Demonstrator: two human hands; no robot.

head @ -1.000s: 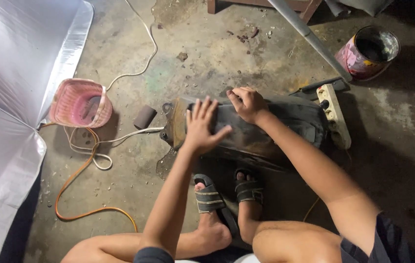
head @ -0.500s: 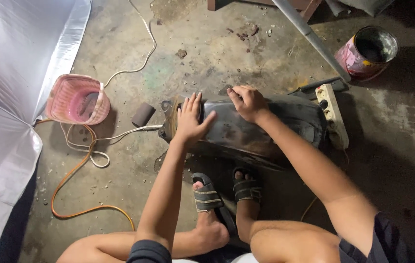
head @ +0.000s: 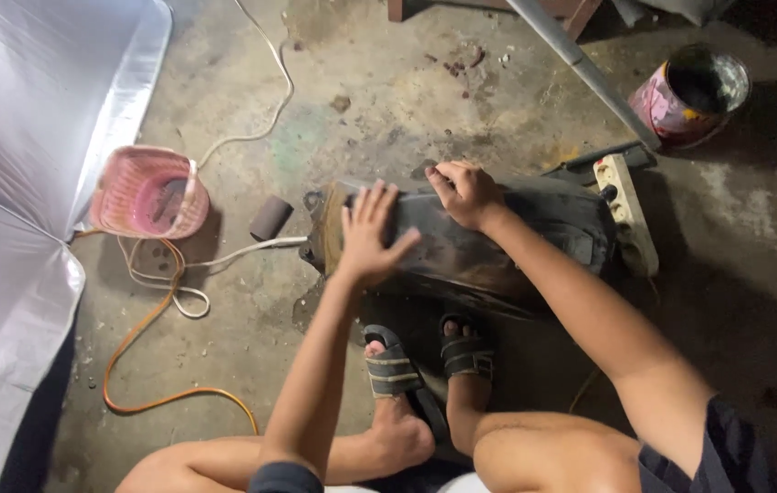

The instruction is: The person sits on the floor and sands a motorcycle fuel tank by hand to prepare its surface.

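Floor [head: 388, 119]: bare concrete, rough, stained, matt. Dark part [head: 498, 242] under both hands: dull, scuffed plastic-like skin with a faint sheen. Sheet [head: 14, 183]: smooth, glossy, silvery. Basket [head: 146, 192]: pink woven plastic. Can [head: 689, 96]: metal, paint-smeared, shiny rim. Power strip [head: 630, 215]: cream plastic, grimy. Pipe [head: 580, 64]: grey metal. Hose [head: 137, 351]: orange, smooth.

Counting the things that are lying on the floor

Two hands, the left hand [head: 368, 239] and the right hand [head: 466, 194], are resting on one dark panel [head: 498, 242]. Two feet are wearing two sandals [head: 392, 367]. One pink basket [head: 146, 194], one paint can [head: 689, 93], one power strip [head: 630, 224], one small roll [head: 270, 217], one orange cord [head: 146, 351] and one white cord [head: 260, 119] are lying around.
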